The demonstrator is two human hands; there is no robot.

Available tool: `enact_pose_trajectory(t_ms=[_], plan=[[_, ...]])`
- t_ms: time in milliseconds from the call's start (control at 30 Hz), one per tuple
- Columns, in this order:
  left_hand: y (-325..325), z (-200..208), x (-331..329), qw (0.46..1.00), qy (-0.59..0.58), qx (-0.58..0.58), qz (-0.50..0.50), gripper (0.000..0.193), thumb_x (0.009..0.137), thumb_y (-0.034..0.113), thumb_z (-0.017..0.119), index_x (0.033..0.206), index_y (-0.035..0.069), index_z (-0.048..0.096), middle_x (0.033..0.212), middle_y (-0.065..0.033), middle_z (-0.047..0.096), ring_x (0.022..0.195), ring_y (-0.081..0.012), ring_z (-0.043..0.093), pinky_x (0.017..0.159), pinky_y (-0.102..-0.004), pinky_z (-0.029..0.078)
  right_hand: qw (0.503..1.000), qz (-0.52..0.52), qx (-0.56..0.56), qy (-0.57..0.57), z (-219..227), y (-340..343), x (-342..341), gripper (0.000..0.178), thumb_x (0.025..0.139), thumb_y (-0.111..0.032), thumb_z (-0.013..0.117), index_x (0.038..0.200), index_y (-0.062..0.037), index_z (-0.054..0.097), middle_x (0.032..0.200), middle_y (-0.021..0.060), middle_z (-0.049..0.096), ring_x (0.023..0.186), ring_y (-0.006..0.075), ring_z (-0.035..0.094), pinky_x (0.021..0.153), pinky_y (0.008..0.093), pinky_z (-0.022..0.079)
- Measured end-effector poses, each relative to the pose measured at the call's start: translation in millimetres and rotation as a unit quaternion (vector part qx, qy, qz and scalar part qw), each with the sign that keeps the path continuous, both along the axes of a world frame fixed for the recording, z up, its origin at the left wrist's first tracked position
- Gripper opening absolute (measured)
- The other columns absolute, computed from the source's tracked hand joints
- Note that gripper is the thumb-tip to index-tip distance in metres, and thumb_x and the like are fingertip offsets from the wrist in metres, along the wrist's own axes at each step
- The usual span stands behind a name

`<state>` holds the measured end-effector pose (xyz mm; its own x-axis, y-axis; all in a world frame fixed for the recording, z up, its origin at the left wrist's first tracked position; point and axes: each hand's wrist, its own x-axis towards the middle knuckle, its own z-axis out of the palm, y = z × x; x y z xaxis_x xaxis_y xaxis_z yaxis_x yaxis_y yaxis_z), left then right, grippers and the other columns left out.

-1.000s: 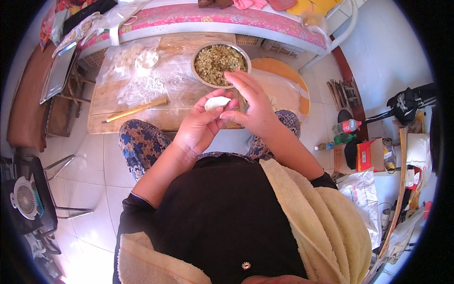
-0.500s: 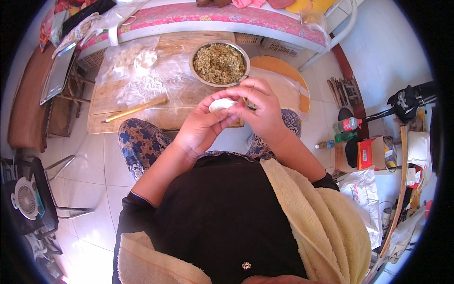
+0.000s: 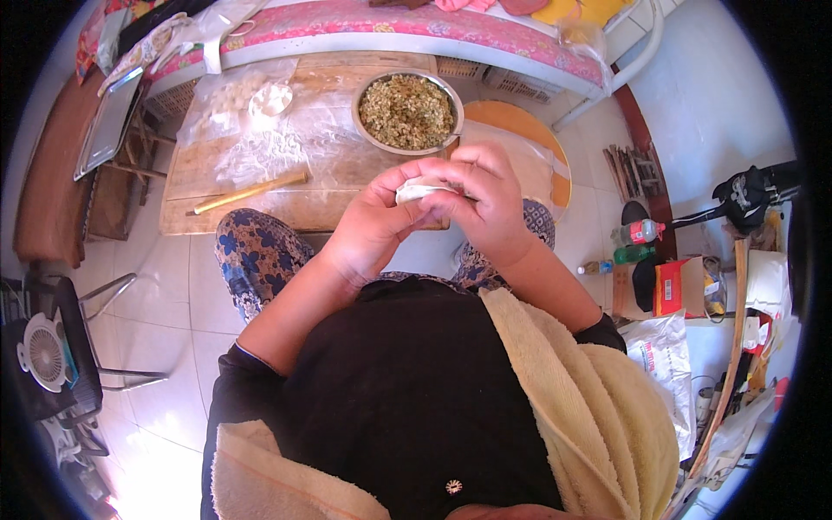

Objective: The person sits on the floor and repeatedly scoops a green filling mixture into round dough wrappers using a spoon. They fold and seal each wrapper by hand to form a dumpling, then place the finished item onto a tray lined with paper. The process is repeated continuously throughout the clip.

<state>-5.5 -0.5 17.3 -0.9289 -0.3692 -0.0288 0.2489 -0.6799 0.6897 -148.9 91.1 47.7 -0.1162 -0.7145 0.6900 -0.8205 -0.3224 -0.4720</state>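
A folded white dough wrapper (image 3: 418, 190), dumpling-like, is held in front of me by both hands. My left hand (image 3: 371, 218) cups it from the left, thumb along its near side. The fingers of my right hand (image 3: 490, 201) pinch its right end and hide part of it. Just beyond the hands, a metal bowl (image 3: 403, 151) holds a chopped green and pale filling (image 3: 406, 111). A wooden rolling pin (image 3: 251, 192) lies near the front edge of the wooden table (image 3: 186, 204). White flour (image 3: 260, 156) is smeared over the tabletop.
Small dough pieces (image 3: 227, 97) and a small dish of white powder (image 3: 270, 100) sit at the table's far left. A round yellow board (image 3: 560, 160) stands right of the bowl. Bottles (image 3: 640, 231) and boxes (image 3: 679, 286) crowd the right; a chair holds a fan (image 3: 46, 354) at left.
My right fingers have shifted along the wrapper's edge, and its fold looks more closed. Both hands keep hold of it in nearly the same place. The view has moved slightly.
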Motion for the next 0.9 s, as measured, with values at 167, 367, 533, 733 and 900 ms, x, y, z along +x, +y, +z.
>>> enact_pose_trajectory(t_ms=[167, 367, 533, 733, 900], plan=[[3.5, 7.4, -2.0, 0.983, -0.03, -0.168, 0.066, 0.047, 0.09, 0.0, 0.057, 0.135, 0.003, 0.044, 0.122, -0.0055, 0.056, 0.11, -0.0123, 0.054, 0.095, -0.0284, 0.046, 0.998, 0.028, -0.025, 0.058, -2.8, -3.0, -7.7, 0.019, 0.069, -0.01, 0.072, 0.088, -0.0097, 0.07, 0.084, 0.0024, 0.058, 0.08, 0.023, 0.053, 0.074, 0.0352, 0.042], [1.9, 4.3, -0.7, 0.996, -0.006, -0.083, 0.018, 0.05, 0.089, -0.002, 0.058, 0.137, 0.003, 0.043, 0.124, -0.0061, 0.056, 0.11, -0.0121, 0.054, 0.095, -0.0273, 0.045, 0.995, 0.035, -0.027, 0.09, 8.4, 1.0, -2.5, 0.019, 0.066, -0.005, 0.072, 0.084, -0.01, 0.069, 0.085, 0.0014, 0.059, 0.081, 0.0225, 0.053, 0.074, 0.0353, 0.043], [2.3, 9.4, -0.2, 0.994, -0.014, -0.104, 0.002, 0.049, 0.089, -0.002, 0.057, 0.136, 0.002, 0.044, 0.124, -0.0065, 0.056, 0.11, -0.0127, 0.055, 0.095, -0.0274, 0.045, 0.993, 0.044, -0.029, 0.108, 12.1, 3.1, -4.0, 0.02, 0.065, -0.008, 0.074, 0.084, -0.0101, 0.069, 0.085, 0.0012, 0.059, 0.081, 0.0216, 0.054, 0.073, 0.0346, 0.043], [-2.1, 5.6, 1.3, 0.985, 0.0, -0.17, 0.027, 0.048, 0.09, -0.002, 0.058, 0.136, 0.001, 0.044, 0.123, -0.0064, 0.057, 0.11, -0.0125, 0.054, 0.095, -0.0276, 0.045, 0.997, 0.037, -0.034, 0.054, 9.4, -1.7, 1.9, 0.019, 0.065, -0.01, 0.076, 0.082, -0.0113, 0.069, 0.084, -0.0002, 0.06, 0.08, 0.0203, 0.054, 0.073, 0.0338, 0.043], [1.9, 6.8, -1.6, 0.984, 0.012, -0.173, 0.045, 0.048, 0.09, -0.001, 0.058, 0.136, 0.0, 0.043, 0.12, -0.0064, 0.058, 0.109, -0.0126, 0.055, 0.095, -0.0279, 0.045, 0.995, 0.054, -0.03, 0.08, 5.9, -0.2, -2.0, 0.018, 0.065, -0.01, 0.077, 0.082, -0.0117, 0.07, 0.083, -0.0007, 0.059, 0.08, 0.0209, 0.055, 0.074, 0.0337, 0.042]])
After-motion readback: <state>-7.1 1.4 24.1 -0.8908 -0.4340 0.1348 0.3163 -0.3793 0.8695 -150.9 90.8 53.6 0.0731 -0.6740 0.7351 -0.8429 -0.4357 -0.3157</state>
